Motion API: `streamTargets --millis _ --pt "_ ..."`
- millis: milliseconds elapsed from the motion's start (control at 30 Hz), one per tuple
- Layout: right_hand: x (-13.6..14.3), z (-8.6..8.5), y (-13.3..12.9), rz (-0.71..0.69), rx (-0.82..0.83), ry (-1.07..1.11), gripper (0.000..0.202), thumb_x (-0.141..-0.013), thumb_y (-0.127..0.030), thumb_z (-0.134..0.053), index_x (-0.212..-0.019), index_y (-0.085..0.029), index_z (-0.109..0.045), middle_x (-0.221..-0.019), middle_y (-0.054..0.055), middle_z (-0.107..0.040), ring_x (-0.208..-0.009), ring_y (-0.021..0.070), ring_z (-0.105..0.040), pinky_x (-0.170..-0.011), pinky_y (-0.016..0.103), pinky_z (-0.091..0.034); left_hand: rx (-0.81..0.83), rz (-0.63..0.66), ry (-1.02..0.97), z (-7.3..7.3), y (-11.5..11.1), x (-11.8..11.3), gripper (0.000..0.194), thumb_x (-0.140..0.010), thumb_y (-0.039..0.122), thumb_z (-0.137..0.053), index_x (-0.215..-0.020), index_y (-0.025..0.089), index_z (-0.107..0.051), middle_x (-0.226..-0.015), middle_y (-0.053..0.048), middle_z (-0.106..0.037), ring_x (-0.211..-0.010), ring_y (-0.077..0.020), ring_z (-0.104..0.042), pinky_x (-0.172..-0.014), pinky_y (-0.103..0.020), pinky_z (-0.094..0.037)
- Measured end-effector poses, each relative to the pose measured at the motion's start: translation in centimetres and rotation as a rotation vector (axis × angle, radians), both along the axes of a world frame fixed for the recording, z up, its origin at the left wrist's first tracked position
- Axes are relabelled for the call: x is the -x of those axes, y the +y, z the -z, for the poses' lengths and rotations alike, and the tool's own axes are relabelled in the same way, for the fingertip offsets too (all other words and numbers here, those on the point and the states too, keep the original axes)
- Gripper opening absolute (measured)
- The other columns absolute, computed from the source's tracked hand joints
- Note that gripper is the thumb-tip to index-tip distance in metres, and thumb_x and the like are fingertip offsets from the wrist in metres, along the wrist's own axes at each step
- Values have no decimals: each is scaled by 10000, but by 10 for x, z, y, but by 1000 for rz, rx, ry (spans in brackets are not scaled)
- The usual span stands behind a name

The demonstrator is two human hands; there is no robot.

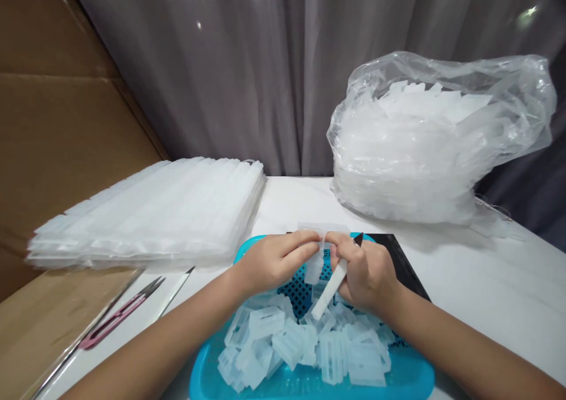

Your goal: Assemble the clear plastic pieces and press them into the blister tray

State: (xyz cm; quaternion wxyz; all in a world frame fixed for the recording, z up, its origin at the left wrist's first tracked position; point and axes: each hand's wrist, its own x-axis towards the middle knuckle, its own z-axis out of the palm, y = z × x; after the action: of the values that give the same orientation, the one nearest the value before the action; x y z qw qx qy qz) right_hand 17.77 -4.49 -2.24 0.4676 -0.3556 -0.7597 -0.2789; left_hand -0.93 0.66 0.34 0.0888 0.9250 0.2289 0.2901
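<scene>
A translucent plastic piece point(314, 269) hangs between both hands, above the far part of a blue basket point(206, 371). Its upper edge is pinched by the fingertips of my left hand point(276, 262). My right hand point(370, 273) wraps round what looks like a white-handled craft knife point(331, 289), its dark pointed tip sticking up past the knuckles. The right thumb and forefinger also touch the plastic piece close to the left fingertips. Below, many loose plastic pieces point(289, 342) lie heaped in the basket. Fingers partly hide the held piece.
Stacked translucent sheets point(150, 211) lie at the left. A clear bag point(407, 152) full of white plastic pieces stands back right. Pink-handled thread snips point(115, 320) and a slim dark-tipped tool point(174, 292) rest left of the basket. A black board point(402, 261) sits under it; cardboard point(53, 128) borders the left.
</scene>
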Motion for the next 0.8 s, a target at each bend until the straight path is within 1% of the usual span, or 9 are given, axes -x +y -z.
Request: streamTargets --millis 67,167,233,333,400,500,567,667,800 --pt "0 0 0 -14 -10 1 202 -807 -93 -477 -995 -153 -435 -879 103 -721 -484 132 -521 -464 255 -381 -147 51 -17 0 1 0 255 -979 234 -336 -1063 186 -572 -976 -26 -696 -803 -136 -681 -675 -172 -533" --pt "0 0 0 -29 -29 -8 207 -797 -93 -474 -987 -163 -432 -888 94 -716 -505 132 -497 -499 266 -391 -442 125 -62 3 5 3 215 -972 171 -337 -1080 159 -523 -994 -72 -679 -806 -146 -680 -667 -191 -548" --pt "0 0 0 -10 -53 -22 228 -775 -86 -502 -968 -178 -426 -904 78 -715 -515 135 -465 -521 280 -393 -541 142 -81 6 7 5 196 -961 137 -356 -1085 149 -507 -1009 -93 -666 -821 -155 -678 -664 -205 -557" --pt "0 -1 1 31 -92 -22 258 -740 -68 -573 -894 -210 -422 -930 30 -722 -597 151 -466 -594 297 -409 -542 143 -97 9 9 6 191 -944 114 -379 -1088 140 -501 -1024 -110 -653 -856 -164 -672 -672 -216 -567" --pt "0 -3 1 57 -125 -20 262 -735 -58 -607 -840 -219 -428 -868 -10 -726 -696 167 -508 -669 301 -408 -533 148 -108 10 9 7 193 -939 111 -382 -1090 143 -499 -1025 -112 -650 -862 -165 -671 -682 -224 -571" --pt "0 -7 0 65 -177 -42 253 -762 -33 -594 -787 -221 -427 -730 -41 -702 -812 172 -565 -742 303 -375 -530 147 -119 9 8 6 197 -937 111 -375 -1093 147 -490 -1026 -110 -648 -856 -165 -671 -683 -231 -572" --pt "1 -8 0 49 -189 -58 230 -798 -25 -545 -778 -220 -423 -727 -31 -697 -854 165 -589 -754 310 -358 -538 147 -113 9 8 6 192 -937 115 -370 -1088 143 -486 -1016 -110 -649 -836 -168 -673 -669 -233 -570" --pt "2 -8 0 38 -174 -82 195 -833 -36 -488 -783 -215 -428 -773 -17 -695 -853 155 -603 -744 319 -335 -578 145 -97 9 9 6 185 -938 123 -366 -1080 141 -483 -999 -111 -653 -775 -168 -677 -629 -232 -563" --pt "3 -8 -1 49 -199 -99 179 -835 -65 -505 -759 -209 -430 -779 -29 -684 -771 142 -587 -713 317 -299 -608 125 -82 8 9 6 175 -944 133 -354 -1069 154 -475 -980 -95 -659 -737 -155 -676 -599 -217 -552"
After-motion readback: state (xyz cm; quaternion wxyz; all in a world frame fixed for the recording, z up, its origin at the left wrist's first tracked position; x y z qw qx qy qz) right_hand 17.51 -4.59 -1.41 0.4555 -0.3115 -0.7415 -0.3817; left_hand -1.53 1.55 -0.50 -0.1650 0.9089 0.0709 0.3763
